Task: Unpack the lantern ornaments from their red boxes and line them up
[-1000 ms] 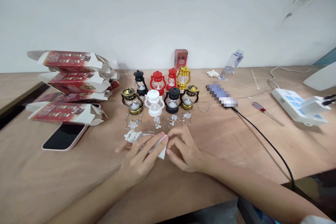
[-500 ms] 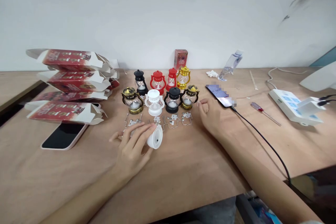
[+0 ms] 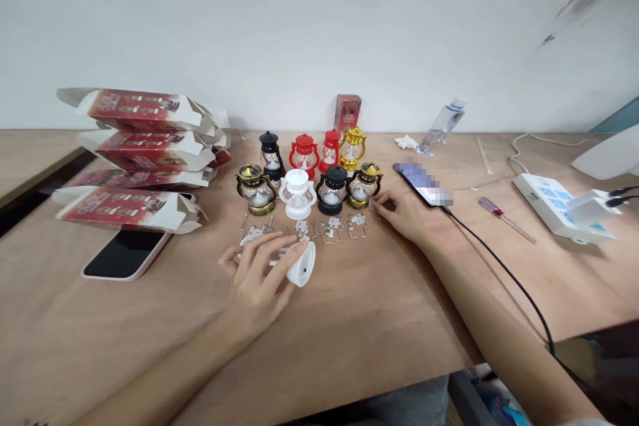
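My left hand (image 3: 262, 276) is closed around a white lantern (image 3: 301, 265) lying on its side, its round base facing right. My right hand (image 3: 399, 214) is beside the bronze lantern at the right of the front row, thumb and forefinger pinched on a thin bent wire (image 3: 374, 208). Upright lanterns stand in two rows: bronze (image 3: 256, 190), white (image 3: 297, 194), black (image 3: 333, 191) and bronze (image 3: 363, 185) in front; black, red and gold ones behind. Small metal plates, screws and bent wires (image 3: 331, 229) lie before the front row.
Flattened red boxes (image 3: 132, 206) and a phone (image 3: 122, 256) lie left. A small red box (image 3: 347, 113) stands behind. Rightward are a cabled phone (image 3: 422, 181), bottle (image 3: 442, 126), screwdriver (image 3: 504, 218) and power strip (image 3: 544, 196).
My right thumb and forefinger now show a thin wire between them. My left hand still holds the white lantern, turned slightly. The whole view has shifted a little.
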The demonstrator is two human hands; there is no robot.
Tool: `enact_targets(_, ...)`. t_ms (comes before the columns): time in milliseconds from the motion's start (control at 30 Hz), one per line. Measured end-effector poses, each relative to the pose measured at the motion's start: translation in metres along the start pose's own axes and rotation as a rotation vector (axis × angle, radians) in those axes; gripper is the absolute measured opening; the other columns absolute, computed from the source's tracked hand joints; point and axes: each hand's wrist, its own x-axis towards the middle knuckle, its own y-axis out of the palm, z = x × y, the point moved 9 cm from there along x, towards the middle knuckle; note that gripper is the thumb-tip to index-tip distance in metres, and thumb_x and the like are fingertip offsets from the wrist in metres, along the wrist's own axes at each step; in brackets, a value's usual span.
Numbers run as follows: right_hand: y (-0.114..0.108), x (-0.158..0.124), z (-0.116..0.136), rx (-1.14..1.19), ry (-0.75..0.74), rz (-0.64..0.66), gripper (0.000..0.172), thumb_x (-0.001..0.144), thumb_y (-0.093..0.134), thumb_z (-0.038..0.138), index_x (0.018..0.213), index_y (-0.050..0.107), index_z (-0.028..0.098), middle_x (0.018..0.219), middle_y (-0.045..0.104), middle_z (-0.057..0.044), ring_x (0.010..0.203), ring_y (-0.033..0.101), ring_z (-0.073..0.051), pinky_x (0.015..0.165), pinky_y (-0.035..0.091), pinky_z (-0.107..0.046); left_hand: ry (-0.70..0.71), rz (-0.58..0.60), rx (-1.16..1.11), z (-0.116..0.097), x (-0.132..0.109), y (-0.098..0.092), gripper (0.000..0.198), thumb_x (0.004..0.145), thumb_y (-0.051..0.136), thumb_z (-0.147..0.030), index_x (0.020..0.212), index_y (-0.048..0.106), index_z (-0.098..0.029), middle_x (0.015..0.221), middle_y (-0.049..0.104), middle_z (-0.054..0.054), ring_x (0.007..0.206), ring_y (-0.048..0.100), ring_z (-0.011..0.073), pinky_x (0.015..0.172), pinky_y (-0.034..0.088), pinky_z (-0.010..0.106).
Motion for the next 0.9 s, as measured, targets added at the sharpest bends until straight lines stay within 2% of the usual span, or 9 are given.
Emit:
enact_targets(67,-0.002,0.0,0.001,-0.019,-0.019,-0.017,0.009,0.076,0.054,0.028,0.072,0.053,0.02,0.089,0.067,-0.006,0.086,0.06,-0.019,0.081,0.046,-0.035,0.005,0.011,-0.003,0.0,-0.001,0.001,0.04,0.079,0.06,-0.01,0.115,0.057,-0.027,0.106,0.066,0.007,0.104,0.058,0.0261,0.079,0.036,0.039)
enact_targets(133,-0.009,-0.003,0.008,-0.065,-0.073,-0.094,0.007,0.074,0.056,0.024,0.08,0.054,0.02,0.092,0.065,-0.006,0.089,0.059,-0.02,0.082,0.046,-0.037,0.004,0.013,0.005,0.001,-0.001,0.001,0.039,0.079,0.06,-0.011,0.114,0.057,-0.027,0.107,0.065,0.008,0.104,0.059,0.0266,0.081,0.034,0.04)
enact_targets(233,-0.024,-0.018,0.039,-0.097,-0.23,-0.317,0.008,0.078,0.056,0.021,0.086,0.054,0.02,0.091,0.062,-0.006,0.093,0.059,-0.022,0.083,0.046,-0.039,0.012,0.0,0.013,-0.002,0.0,-0.002,0.034,0.08,0.06,-0.014,0.112,0.058,-0.027,0.104,0.066,0.007,0.098,0.061,0.0246,0.081,0.03,0.041)
enact_targets(300,-0.025,-0.036,0.068,-0.061,-0.363,-0.412,0.005,0.081,0.055,0.02,0.086,0.055,0.021,0.087,0.062,-0.006,0.089,0.06,-0.021,0.081,0.047,-0.038,0.031,-0.005,0.02,-0.005,0.001,-0.004,0.032,0.081,0.06,-0.017,0.111,0.058,-0.026,0.101,0.067,0.006,0.094,0.062,0.0233,0.079,0.029,0.04)
enact_targets(367,-0.013,-0.055,0.1,-0.036,-0.505,-0.398,0.009,0.082,0.057,0.015,0.088,0.055,0.021,0.083,0.062,-0.004,0.083,0.061,-0.02,0.076,0.047,-0.036,0.045,-0.006,0.031,-0.007,0.001,-0.005,0.032,0.08,0.061,-0.017,0.111,0.059,-0.027,0.098,0.068,0.005,0.092,0.06,0.0225,0.077,0.028,0.038)
enact_targets(467,0.016,-0.085,0.145,-0.024,-0.713,-0.284,0.013,0.08,0.061,0.013,0.088,0.058,0.023,0.078,0.063,-0.002,0.075,0.06,-0.017,0.068,0.046,-0.034,0.052,-0.003,0.034,-0.009,0.001,-0.006,0.033,0.079,0.062,-0.016,0.111,0.059,-0.027,0.095,0.069,0.004,0.088,0.058,0.0219,0.076,0.028,0.037)
enact_targets(533,0.031,-0.1,0.165,0.012,-0.81,-0.228,0.012,0.08,0.063,0.016,0.088,0.059,0.024,0.076,0.064,-0.001,0.07,0.059,-0.016,0.065,0.045,-0.034,0.054,-0.01,0.025,-0.009,0.0,-0.006,0.032,0.08,0.063,-0.017,0.11,0.06,-0.026,0.094,0.069,0.004,0.086,0.058,0.0215,0.076,0.027,0.038)
enact_targets(633,0.042,-0.106,0.175,0.042,-0.796,-0.2,0.01,0.082,0.062,0.017,0.09,0.061,0.023,0.075,0.066,-0.001,0.069,0.058,-0.015,0.063,0.045,-0.032,0.048,-0.026,0.016,-0.008,0.0,-0.006,0.03,0.08,0.063,-0.018,0.109,0.06,-0.026,0.093,0.069,0.003,0.086,0.058,0.021,0.076,0.028,0.038)
enact_targets(900,0.049,-0.091,0.159,0.256,-0.458,-0.075,0.007,0.086,0.059,0.023,0.085,0.066,0.021,0.076,0.065,-0.003,0.07,0.059,-0.014,0.063,0.05,-0.029,0.114,-0.026,0.014,-0.012,-0.004,-0.004,0.041,0.076,0.069,-0.015,0.114,0.06,-0.027,0.095,0.068,0.005,0.093,0.055,0.0232,0.079,0.038,0.037)
